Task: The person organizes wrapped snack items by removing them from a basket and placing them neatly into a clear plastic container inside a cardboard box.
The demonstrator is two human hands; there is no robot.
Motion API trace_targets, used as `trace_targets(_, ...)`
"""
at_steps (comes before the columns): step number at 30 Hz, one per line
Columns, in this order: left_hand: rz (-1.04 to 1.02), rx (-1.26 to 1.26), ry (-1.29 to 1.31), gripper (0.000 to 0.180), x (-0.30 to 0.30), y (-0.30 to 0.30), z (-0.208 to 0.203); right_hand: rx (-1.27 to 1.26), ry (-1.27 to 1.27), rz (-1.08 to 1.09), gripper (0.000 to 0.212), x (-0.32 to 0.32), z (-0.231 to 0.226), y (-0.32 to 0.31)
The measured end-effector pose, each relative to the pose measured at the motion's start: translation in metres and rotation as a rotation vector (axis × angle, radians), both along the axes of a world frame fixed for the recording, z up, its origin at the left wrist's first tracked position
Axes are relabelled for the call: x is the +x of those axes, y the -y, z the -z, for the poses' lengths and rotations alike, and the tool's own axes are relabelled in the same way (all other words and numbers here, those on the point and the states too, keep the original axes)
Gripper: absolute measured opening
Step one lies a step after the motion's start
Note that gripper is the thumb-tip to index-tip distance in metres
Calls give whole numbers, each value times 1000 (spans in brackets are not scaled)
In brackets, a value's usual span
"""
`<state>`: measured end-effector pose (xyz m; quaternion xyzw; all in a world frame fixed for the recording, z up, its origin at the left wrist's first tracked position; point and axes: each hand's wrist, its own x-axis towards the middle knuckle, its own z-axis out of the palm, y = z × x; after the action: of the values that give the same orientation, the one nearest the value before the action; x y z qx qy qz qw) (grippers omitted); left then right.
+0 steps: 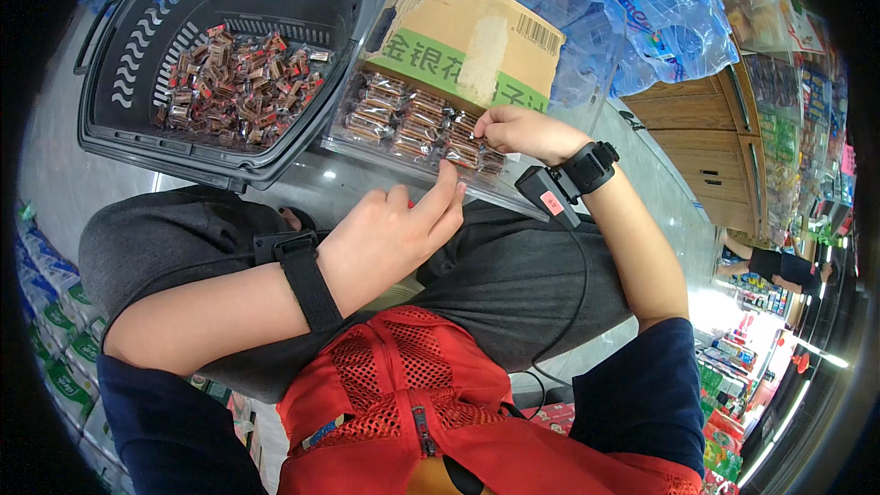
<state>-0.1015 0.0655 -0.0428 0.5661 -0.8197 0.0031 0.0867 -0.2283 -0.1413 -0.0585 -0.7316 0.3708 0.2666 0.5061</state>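
Small brown snacks (pixel 417 135) in clear wrappers stand in neat rows in a clear plastic bin (pixel 367 152). My right hand (pixel 533 134) reaches over the right end of the rows, thumb and forefinger pinched at a wrapped snack there, mostly covered by the fingers. My left hand (pixel 392 231) is just in front of the bin, fingers stretched toward the near row with the fingertips close to the packets; nothing shows in it. To the left, a dark grey basket (pixel 119 142) holds a loose heap of similar wrapped snacks (pixel 243 87).
A brown and green cardboard box (pixel 495 23) lies behind the rows. Blue-wrapped bottle packs (pixel 674 23) are stacked beyond it. Wooden cabinets (pixel 701 142) stand at right, and a person (pixel 779 270) is farther off. Green and white packages (pixel 69 339) line the left side.
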Motion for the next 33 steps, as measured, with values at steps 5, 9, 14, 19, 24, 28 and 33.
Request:
trace_targets(5,-12,16,-37,42,-1,0,0,381,149,381,25,-3,7,-1)
trace_targets(9,-9,19,-40,42,-1,0,1,402,185,368,27,0,5,-7)
trace_targets(14,3,11,-9,42,-1,2,-2,26,133,-53,20,-1,3,-7)
trace_targets(19,0,23,-6,43,-1,2,-1,-338,-48,-186,17,-1,-15,-3)
trace_targets(24,1,36,-19,43,-2,1,-1,-422,-202,-342,21,13,-17,-12)
trace_targets(28,-16,30,-23,42,-3,0,-2,-424,-207,-341,22,18,-12,-12)
trace_targets(33,-6,28,-41,41,-3,-3,0,-485,-209,-414,22,20,0,-13)
